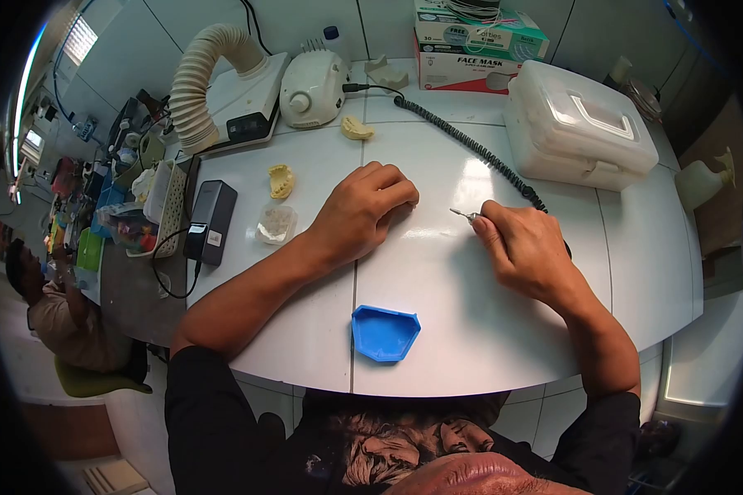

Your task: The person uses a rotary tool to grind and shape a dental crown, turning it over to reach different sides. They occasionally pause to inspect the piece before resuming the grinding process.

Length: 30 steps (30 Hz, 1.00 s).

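Note:
My right hand (527, 252) is wrapped round a rotary handpiece (472, 217). Its thin metal tip points left, and a coiled black cord (462, 140) runs from behind the hand to the white control unit (312, 89). Across from it, my left hand (363, 206) rests over the white table with curled fingers pressed together. Whatever those fingers may hold is hidden. A yellowish dental cast (281, 181) and a small clear box (276, 224) lie left of my left hand, and a second cast (357, 127) lies beyond it. Nearer my body sits a blue tray (385, 334).
A ribbed suction hose (191, 91) stands at the back left, above a dark power box (211, 221). Face mask boxes (470, 58) and a translucent case (582, 124) occupy the back right. Another person (74, 305) sits at the far left.

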Available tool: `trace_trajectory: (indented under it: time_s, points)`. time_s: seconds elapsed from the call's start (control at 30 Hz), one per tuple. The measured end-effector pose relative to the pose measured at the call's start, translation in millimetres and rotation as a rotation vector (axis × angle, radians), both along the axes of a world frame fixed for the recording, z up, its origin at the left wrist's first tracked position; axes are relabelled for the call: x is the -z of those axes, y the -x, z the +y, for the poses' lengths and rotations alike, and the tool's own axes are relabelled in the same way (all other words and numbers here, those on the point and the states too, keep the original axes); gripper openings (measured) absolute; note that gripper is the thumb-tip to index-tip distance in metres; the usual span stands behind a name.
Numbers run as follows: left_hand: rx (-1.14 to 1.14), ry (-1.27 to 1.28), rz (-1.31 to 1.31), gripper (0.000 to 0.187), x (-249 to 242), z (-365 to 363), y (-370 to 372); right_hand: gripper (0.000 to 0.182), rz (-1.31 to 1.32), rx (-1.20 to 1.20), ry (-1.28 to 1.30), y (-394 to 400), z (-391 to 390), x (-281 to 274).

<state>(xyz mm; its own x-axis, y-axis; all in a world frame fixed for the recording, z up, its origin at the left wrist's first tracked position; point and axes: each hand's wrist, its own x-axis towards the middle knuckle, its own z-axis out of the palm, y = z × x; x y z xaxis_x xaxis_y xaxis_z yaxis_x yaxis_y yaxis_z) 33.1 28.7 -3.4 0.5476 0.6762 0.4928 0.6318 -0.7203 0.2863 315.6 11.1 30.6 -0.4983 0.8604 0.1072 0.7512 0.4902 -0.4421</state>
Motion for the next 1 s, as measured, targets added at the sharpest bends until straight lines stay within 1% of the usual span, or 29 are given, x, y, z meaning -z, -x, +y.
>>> trace_trajectory:
  time_s: [0.1, 0.13, 0.23, 0.27, 0.37, 0.5, 0.7, 0.8, 1.0]
  points:
    - [0.115, 0.367, -0.407, 0.020, -7, -16, -9, 0.035, 0.020, -0.016, -0.054, 0, -2, 4]
    - [0.164, 0.596, -0.563, 0.016, -1, -22, -10, 0.034, 0.029, -0.024, -0.080, 1, -2, 7]
    - [0.141, 0.851, -0.724, 0.013, 3, -25, -10, 0.030, 0.038, -0.041, -0.130, 1, -2, 10]
    - [0.141, 0.893, -0.719, 0.016, 0, -25, -9, 0.029, 0.040, -0.039, -0.134, 1, -2, 10]
    - [0.192, 0.878, -0.608, 0.019, -2, -25, -9, 0.027, 0.032, -0.058, -0.166, 2, -1, 10]
    - [0.115, 0.931, -0.561, 0.019, -3, -24, -7, 0.027, 0.026, -0.079, -0.173, 3, -2, 10]
    - [0.105, 0.886, -0.650, 0.018, -1, -24, -10, 0.027, 0.033, -0.093, -0.166, 3, -1, 11]
    - [0.144, 0.820, -0.642, 0.023, 7, -22, -9, 0.027, 0.038, -0.116, -0.172, 4, -2, 11]
    - [0.131, 0.917, -0.676, 0.024, 2, -24, -9, 0.026, 0.037, -0.131, -0.166, 5, -4, 10]
